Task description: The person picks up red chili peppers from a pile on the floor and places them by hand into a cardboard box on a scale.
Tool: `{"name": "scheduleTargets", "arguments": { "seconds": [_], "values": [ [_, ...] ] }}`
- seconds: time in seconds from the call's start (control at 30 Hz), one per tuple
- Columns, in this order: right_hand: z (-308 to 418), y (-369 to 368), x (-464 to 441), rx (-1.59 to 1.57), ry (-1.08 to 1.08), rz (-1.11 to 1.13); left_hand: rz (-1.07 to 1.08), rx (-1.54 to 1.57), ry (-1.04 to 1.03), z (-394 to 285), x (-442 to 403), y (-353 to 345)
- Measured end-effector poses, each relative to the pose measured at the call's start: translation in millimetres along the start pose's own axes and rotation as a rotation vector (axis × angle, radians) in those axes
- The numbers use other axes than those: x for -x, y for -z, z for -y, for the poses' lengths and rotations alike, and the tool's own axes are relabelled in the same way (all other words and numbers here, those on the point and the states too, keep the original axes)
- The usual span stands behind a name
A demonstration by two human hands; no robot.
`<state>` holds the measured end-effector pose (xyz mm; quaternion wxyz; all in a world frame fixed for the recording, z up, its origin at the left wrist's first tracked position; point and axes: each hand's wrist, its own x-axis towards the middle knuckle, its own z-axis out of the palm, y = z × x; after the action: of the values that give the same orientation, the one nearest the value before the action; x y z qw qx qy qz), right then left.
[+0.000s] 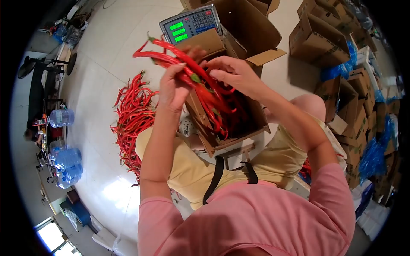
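Note:
Long red chili peppers (173, 59) with green stems lie in a bunch across my left hand (174, 87), its thumb pressed on top and its fingers partly hidden beneath. My right hand (237, 77) has its thumb and fingers bent around the same bunch, near the peppers' right side. Under both hands stands an open cardboard box (200, 123) between my knees. More red peppers (218, 121) hang and lie inside it, some slightly blurred. Just beyond the box is a scale display (191, 26) with green lit digits.
A loose heap of red peppers (133, 121) lies on the pale floor (96, 85) to the left. Another open carton (252, 27) stands ahead. Several cardboard boxes (318, 40) and blue plastic (376, 149) crowd the right. Large water bottles (66, 158) stand far left.

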<state>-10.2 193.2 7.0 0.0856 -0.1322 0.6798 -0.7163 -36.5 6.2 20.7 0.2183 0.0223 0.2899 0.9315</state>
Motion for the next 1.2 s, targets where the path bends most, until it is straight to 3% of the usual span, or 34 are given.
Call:
{"name": "scheduleTargets", "arguments": {
  "seconds": [0.17, 0.2, 0.37, 0.57, 0.63, 0.73, 0.83, 0.87, 1.0, 1.13, 1.2],
  "values": [
    [-3.5, -3.4, -6.2, 0.042, -0.045, 0.004, -0.014, -0.058, 0.125, 20.8, -2.0, -5.1],
    [-2.1, -1.2, -6.5, -0.031, -0.131, -0.012, -0.034, -0.076, 0.1, 18.8, -2.6, -4.3],
    [-6.8, 28.4, -10.4, -0.208, -0.023, -0.128, -0.077, -0.05, -0.005, -3.0, 1.5, 13.1],
    [-10.2, 28.2, 4.0, 0.104, -0.301, -0.114, -0.154, -0.226, -0.006, -12.5, 8.5, 17.1],
    [-28.1, 14.9, -3.2, 0.188, 0.089, -0.234, -0.176, -0.372, 0.025, -6.1, 8.4, 5.6],
    [9.0, 2.4, -2.8, -0.155, 0.048, -0.194, -0.115, -0.511, 0.09, 14.7, 9.2, -7.7],
    [13.9, -2.4, -6.0, 0.103, 0.152, -0.146, -0.104, -0.948, 0.156, 33.8, 6.5, -8.0],
    [8.1, -3.8, -8.8, 0.147, 0.214, -0.154, -0.001, -0.887, 0.058, 45.2, 2.9, -2.5],
    [16.7, 4.1, -12.4, -0.065, 0.102, -0.263, -0.038, -0.559, 0.091, 44.4, 3.7, -16.9],
    [22.3, 22.1, -8.0, 0.012, 0.104, -0.338, 0.017, -0.342, 0.027, 18.7, -4.8, -7.3],
    [17.6, 30.1, 3.7, 0.045, 0.02, -0.272, -0.013, -0.253, -0.038, 6.1, -6.8, 7.1]
  ]
}}
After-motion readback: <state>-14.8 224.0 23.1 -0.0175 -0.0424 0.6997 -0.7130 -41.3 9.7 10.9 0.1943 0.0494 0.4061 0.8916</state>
